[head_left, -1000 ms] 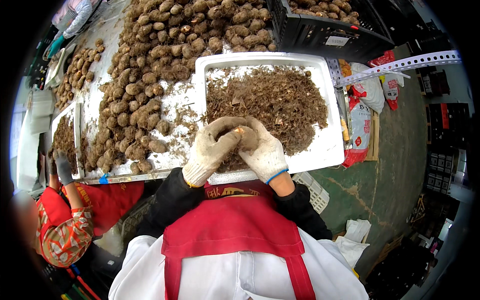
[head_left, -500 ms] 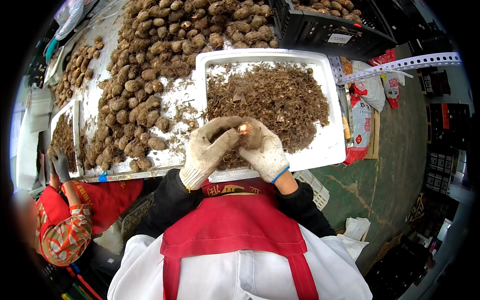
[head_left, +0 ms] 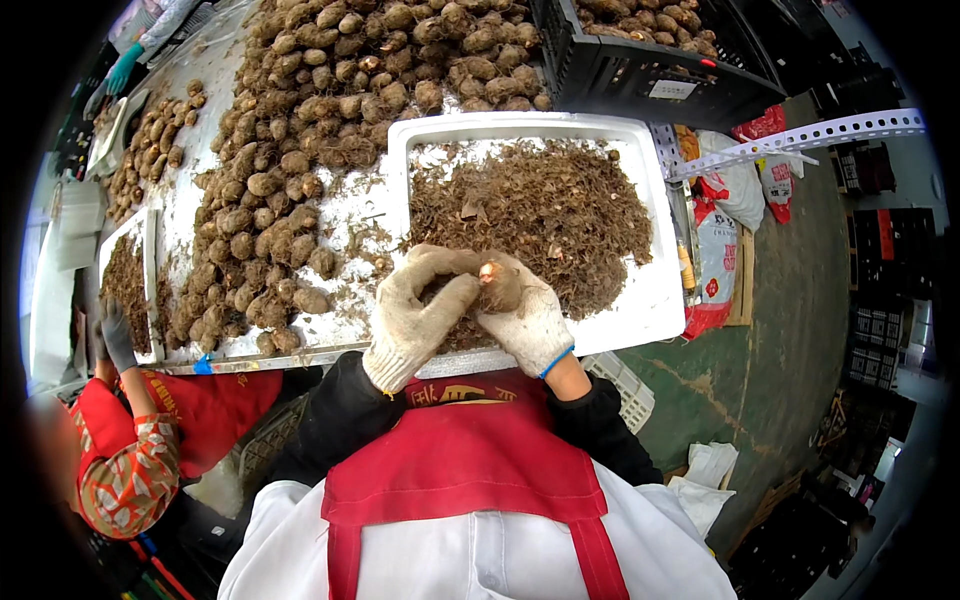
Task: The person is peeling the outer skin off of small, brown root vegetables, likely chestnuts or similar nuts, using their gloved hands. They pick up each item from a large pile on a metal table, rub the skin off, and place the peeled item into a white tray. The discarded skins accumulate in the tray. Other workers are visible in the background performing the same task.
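My right hand (head_left: 530, 318), in a whitish knit glove with a blue cuff edge, wraps round a brown taro corm (head_left: 502, 290). A pinkish-white bared spot shows at the corm's upper end. My left hand (head_left: 415, 315), gloved alike, curls with its thumb and fingertips against the corm's left side. Whether it pinches loose skin or fibres there is too small to tell. Both hands are above the near edge of a white foam tray (head_left: 667, 250), which holds a heap of brown fibrous peelings (head_left: 540, 215).
Many hairy taro corms (head_left: 270, 215) cover the table left of and beyond the tray. A black crate (head_left: 640, 75) of corms stands at the far right, near a perforated metal bar (head_left: 800, 130) and sacks (head_left: 712, 260). At left, a co-worker's gloved hand (head_left: 118, 335) is at another tray (head_left: 150, 290).
The corm has tilted slightly in my right hand, its pale end shifting a little. My left thumb and fingers have shifted slightly against it. The whole view has moved a little.
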{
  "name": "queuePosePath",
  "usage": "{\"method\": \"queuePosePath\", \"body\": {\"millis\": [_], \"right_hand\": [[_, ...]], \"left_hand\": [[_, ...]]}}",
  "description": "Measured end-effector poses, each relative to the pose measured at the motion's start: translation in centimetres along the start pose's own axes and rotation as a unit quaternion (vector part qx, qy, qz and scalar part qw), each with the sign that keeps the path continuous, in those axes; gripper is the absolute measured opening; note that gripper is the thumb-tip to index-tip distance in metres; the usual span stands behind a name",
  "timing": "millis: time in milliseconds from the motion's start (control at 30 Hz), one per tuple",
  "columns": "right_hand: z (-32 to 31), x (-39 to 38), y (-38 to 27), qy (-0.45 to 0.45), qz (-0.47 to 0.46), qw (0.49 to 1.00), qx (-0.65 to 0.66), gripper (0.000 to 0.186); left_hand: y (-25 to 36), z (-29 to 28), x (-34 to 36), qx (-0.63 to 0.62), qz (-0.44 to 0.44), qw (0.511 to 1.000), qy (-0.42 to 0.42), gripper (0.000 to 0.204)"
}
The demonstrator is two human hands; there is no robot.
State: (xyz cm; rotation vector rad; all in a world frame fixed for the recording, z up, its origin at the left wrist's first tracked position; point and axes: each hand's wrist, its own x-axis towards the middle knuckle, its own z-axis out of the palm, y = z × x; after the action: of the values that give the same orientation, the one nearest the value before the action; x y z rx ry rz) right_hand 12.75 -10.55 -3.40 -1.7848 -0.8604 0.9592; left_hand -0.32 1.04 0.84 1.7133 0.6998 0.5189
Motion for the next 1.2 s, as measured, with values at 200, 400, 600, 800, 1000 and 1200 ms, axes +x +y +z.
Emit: {"method": "queuePosePath", "body": {"millis": [200,400,600,800,1000,1200], "right_hand": [[0.0,-0.1,-0.5,0.034,0.029,0.984,-0.171,0.067],[1.0,-0.1,1.2,0.03,0.022,0.998,-0.058,0.056],[0.0,0.3,1.3,0.036,0.068,0.995,0.067,0.054],[0.8,0.7,2.6,0.057,0.041,0.998,-0.006,0.051],[0.5,0.8,1.8,0.073,-0.012,0.997,0.033,0.05],[-0.5,-0.2,-0.1,-0.01,0.094,0.972,0.214,0.047]], "left_hand": [[-0.8,-0.2,0.7,0.194,0.165,0.967,0.013,0.013],[-0.7,0.6,0.3,0.227,0.137,0.964,0.005,0.013],[-2.2,2.2,-1.4,0.108,0.139,0.984,-0.005,0.006],[0.4,1.3,-0.2,0.169,0.008,0.985,-0.03,0.022],[-2.1,2.3,0.2,0.229,0.097,0.968,-0.033,0.02],[-6.3,1.3,-0.5,0.109,0.015,0.994,0.023,0.026]]}}
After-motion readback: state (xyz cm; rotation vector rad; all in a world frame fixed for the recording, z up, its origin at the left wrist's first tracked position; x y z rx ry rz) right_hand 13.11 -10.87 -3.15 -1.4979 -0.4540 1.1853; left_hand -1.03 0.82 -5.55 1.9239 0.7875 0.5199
